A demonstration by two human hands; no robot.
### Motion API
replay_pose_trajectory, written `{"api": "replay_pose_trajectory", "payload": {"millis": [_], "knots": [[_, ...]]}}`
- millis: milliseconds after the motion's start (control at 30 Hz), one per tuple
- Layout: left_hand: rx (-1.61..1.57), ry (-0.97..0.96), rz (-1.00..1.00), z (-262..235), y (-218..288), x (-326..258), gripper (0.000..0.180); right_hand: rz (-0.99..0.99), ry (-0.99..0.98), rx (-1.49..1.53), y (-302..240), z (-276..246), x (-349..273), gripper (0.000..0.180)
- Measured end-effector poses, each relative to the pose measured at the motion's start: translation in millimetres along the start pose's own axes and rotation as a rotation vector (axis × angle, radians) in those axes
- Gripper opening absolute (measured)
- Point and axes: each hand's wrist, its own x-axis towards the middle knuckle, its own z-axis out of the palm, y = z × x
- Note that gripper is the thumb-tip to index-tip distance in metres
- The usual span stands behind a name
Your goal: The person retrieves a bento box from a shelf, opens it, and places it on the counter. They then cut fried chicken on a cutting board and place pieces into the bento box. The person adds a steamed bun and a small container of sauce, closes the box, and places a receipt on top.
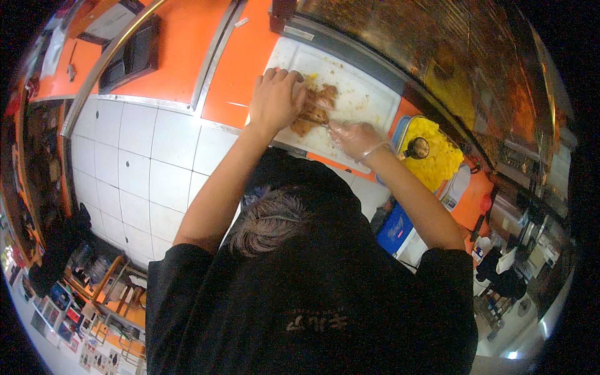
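Observation:
Pieces of browned cooked meat [312, 114] lie on a white cutting board [369, 94] dotted with crumbs and small scraps. My left hand [275, 100] is bare, its fingers curled against the left side of the meat. At the lower right of the meat is my right hand [359, 139], covered by a clear plastic glove. Its fingers are closed around something thin, mostly hidden, that points toward the meat; its kind cannot be made out.
Right of the board, a tub of yellow food [434, 156] holds a dark-handled round scoop [417, 148]. A blue and white box [398, 230] sits below my right forearm. The orange counter [231, 69] carries a black tray [131, 56] at far left. A dark metal-edged panel [400, 59] borders the board's far side.

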Motion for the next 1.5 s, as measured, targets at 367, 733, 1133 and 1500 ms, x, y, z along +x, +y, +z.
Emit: {"api": "replay_pose_trajectory", "payload": {"millis": [367, 733, 1133, 1500], "knots": [[-0.002, 0.006, -0.030, 20.7, -9.5, -8.8, 0.027, -0.044, -0.008, -0.120, 14.9, 30.7, 10.4, 0.023], [-0.061, 0.094, 0.046, -12.4, 0.1, -13.0, 0.028, -0.031, 0.117, -0.048, -4.1, 22.2, -9.5, 0.017], [-0.012, 0.013, 0.010, 11.9, -12.0, -19.0, 0.024, -0.017, 0.038, 0.025, -6.0, 37.7, 1.9, 0.016], [-0.085, 0.061, 0.138, 0.7, -8.7, -17.7, 0.019, 0.024, 0.109, 0.030, -18.6, 36.4, -8.6, 0.017]]}}
